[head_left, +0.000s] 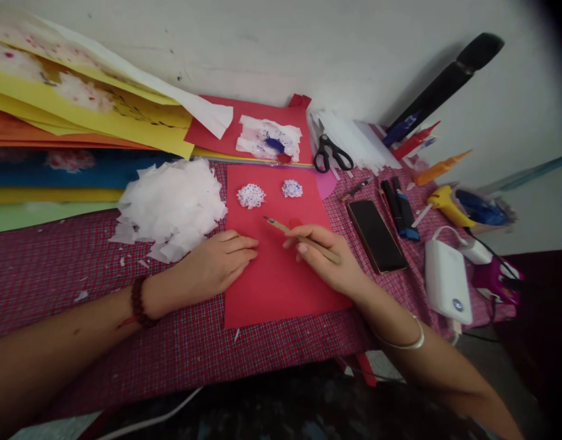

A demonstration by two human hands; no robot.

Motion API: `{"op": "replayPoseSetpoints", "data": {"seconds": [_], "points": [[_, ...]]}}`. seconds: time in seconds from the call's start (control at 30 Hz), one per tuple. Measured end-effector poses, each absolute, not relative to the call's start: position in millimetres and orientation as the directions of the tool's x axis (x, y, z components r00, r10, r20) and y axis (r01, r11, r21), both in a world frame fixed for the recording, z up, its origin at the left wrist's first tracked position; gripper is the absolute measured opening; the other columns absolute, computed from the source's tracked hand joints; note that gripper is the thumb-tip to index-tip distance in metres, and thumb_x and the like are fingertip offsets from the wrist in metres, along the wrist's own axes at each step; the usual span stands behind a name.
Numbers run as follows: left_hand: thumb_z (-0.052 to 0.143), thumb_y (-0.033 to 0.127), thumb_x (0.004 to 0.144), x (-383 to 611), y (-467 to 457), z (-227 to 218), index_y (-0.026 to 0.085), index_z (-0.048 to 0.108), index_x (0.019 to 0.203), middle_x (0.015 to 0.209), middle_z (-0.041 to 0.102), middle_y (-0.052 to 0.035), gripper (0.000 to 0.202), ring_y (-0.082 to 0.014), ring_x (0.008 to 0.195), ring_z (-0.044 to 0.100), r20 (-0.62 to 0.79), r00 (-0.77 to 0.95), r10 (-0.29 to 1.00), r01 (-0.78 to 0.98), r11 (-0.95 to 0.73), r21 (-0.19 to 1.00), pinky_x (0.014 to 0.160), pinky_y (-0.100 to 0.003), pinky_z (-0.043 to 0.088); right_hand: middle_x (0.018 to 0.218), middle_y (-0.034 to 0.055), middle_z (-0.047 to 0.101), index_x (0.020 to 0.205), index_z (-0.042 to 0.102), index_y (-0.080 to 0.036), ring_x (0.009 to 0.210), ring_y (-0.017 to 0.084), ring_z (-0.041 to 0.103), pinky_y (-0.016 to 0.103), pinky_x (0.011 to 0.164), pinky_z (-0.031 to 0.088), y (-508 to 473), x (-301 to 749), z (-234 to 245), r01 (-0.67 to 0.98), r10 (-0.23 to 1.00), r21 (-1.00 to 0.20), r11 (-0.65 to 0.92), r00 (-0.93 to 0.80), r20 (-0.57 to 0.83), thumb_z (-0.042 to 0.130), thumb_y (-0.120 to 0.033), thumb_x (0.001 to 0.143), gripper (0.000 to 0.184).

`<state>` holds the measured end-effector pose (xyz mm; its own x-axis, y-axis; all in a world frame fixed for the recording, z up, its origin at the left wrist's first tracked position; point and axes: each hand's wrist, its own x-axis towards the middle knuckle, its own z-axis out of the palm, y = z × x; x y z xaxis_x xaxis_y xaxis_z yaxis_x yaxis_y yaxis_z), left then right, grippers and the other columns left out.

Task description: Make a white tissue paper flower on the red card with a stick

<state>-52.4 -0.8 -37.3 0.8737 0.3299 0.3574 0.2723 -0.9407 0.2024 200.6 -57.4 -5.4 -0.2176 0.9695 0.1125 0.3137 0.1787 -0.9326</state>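
Observation:
A red sheet of paper [276, 275] lies on the checked tablecloth in front of me. My left hand [219, 260] rests flat on its left edge, fingers stretched out. My right hand [324, 256] is closed on a thin wooden stick [281, 226], whose tip points left over the middle of the sheet. Two small white paper flowers with blue specks sit on the sheet's far part, one at the left [250, 195], one at the right [292, 188].
A heap of white tissue pieces [171, 205] lies left of the sheet. Stacked coloured sheets [79, 134] fill the back left. Scissors [331, 153], a dark phone [376, 235], markers, a yellow glue gun [448, 205] and a white power bank [446, 281] lie to the right.

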Motion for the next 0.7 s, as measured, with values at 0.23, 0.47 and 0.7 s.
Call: {"op": "replayPoseSetpoints", "data": {"seconds": [0.23,0.47,0.7], "points": [[0.047,0.011,0.096,-52,-1,-37,0.007,0.067,0.110,0.115,0.069,-0.0133,0.025,-0.0216,0.108,0.060,0.363,0.883,0.297,0.253,-0.953,0.166,0.094,-0.036,0.048,0.086,0.0032,0.072,0.099,0.066,-0.019,0.077,0.013,0.066,0.026,0.068,0.049,-58,195,-12,0.537,0.942,-0.775,0.334,-0.215,0.257,0.052,-0.026,0.095,0.016],[0.046,0.011,0.097,-53,0,-37,0.009,0.066,0.111,0.117,0.069,-0.0128,0.025,-0.0212,0.110,0.060,0.352,0.885,0.305,0.255,-0.950,0.180,0.094,-0.036,0.048,0.048,-0.0033,0.036,0.051,0.038,-0.019,0.046,0.008,0.036,0.029,0.049,0.025,-76,210,9,0.363,0.895,-0.855,0.370,0.107,0.433,0.043,-0.034,0.100,0.052],[0.047,0.012,0.096,-53,0,-39,0.009,0.066,0.112,0.119,0.068,-0.0133,0.025,-0.0217,0.113,0.059,0.340,0.886,0.314,0.264,-0.946,0.187,0.096,-0.037,0.046,0.049,-0.0038,0.036,0.053,0.040,-0.018,0.047,0.007,0.036,0.028,0.049,0.025,-74,208,7,0.386,0.941,-0.869,0.309,0.010,0.339,0.042,-0.037,0.101,0.052]]}}
